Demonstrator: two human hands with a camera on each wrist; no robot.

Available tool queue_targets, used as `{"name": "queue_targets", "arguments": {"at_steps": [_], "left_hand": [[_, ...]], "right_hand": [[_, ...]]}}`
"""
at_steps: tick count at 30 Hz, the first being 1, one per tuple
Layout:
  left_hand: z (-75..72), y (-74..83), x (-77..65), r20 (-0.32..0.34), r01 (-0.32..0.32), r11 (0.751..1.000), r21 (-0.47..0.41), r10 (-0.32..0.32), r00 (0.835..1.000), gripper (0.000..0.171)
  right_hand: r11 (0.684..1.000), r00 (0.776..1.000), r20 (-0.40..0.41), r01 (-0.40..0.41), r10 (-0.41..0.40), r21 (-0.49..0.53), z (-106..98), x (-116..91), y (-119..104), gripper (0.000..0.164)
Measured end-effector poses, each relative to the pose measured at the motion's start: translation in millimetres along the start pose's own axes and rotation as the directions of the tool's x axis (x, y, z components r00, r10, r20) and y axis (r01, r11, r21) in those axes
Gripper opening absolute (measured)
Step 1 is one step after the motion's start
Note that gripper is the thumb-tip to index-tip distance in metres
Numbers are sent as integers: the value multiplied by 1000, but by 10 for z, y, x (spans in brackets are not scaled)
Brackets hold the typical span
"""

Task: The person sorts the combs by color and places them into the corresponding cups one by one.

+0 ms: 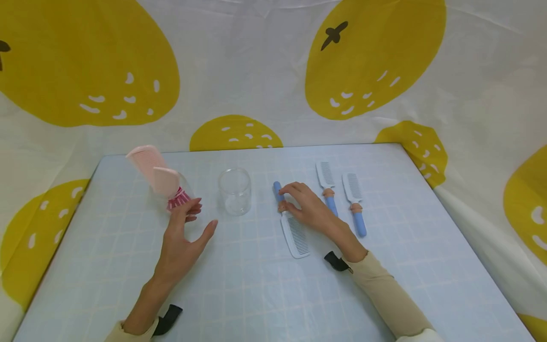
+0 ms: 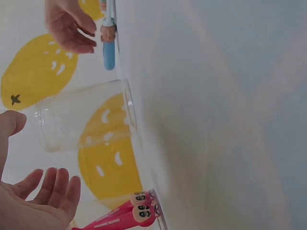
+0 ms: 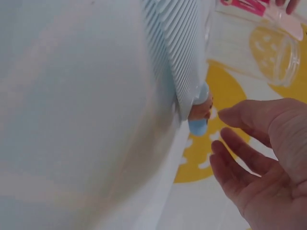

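My right hand [image 1: 314, 209] hovers over a pale blue comb [image 1: 296, 236] with a blue handle and a small brown figure at its neck. Its thumb and fingers stand apart on either side of the handle, and the right wrist view shows a gap between them and the comb [image 3: 180, 52]. Near two pink combs [image 1: 147, 164] that lean in a clear glass, my left hand [image 1: 179, 249] is spread and holds nothing. Their dark pink handles [image 2: 127, 215] with doll-like faces show in the left wrist view. An upright clear glass [image 1: 235, 190] stands between the hands.
Two more pale blue combs [image 1: 326, 175] [image 1: 353, 188] lie right of the right hand. A light blue checked cloth covers the table [image 1: 239, 294]. Behind it hangs a white curtain [image 1: 239, 61] with large yellow fruit shapes.
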State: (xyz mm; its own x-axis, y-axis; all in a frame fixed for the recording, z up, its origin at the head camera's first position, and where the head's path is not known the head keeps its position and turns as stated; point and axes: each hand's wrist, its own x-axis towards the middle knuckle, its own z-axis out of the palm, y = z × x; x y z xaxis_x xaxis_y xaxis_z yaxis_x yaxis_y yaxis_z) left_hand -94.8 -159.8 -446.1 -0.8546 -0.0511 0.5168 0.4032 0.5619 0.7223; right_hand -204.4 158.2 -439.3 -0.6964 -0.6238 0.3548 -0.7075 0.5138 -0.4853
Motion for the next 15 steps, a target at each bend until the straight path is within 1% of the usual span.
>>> {"name": "queue_targets", "arguments": {"at_steps": [5,7,11,15], "left_hand": [[98,-37,56,24,-4,999,-39,5,1000,68],[127,-44,79,37,2,999,-34,-1,999,69],[157,-29,133,65,46,999,-12,-45,997,70],[174,-20,202,94,90,996,7,-90,991,71]], "right_hand": [[999,998,49,47,-46,-10,-15,23,75,29],[997,996,58,71,-70,-14,-17,28,97,29],[992,990,79,122,-120,-20,-22,34,127,28],[979,975,90,205,-203,-14,-13,42,165,23]]}}
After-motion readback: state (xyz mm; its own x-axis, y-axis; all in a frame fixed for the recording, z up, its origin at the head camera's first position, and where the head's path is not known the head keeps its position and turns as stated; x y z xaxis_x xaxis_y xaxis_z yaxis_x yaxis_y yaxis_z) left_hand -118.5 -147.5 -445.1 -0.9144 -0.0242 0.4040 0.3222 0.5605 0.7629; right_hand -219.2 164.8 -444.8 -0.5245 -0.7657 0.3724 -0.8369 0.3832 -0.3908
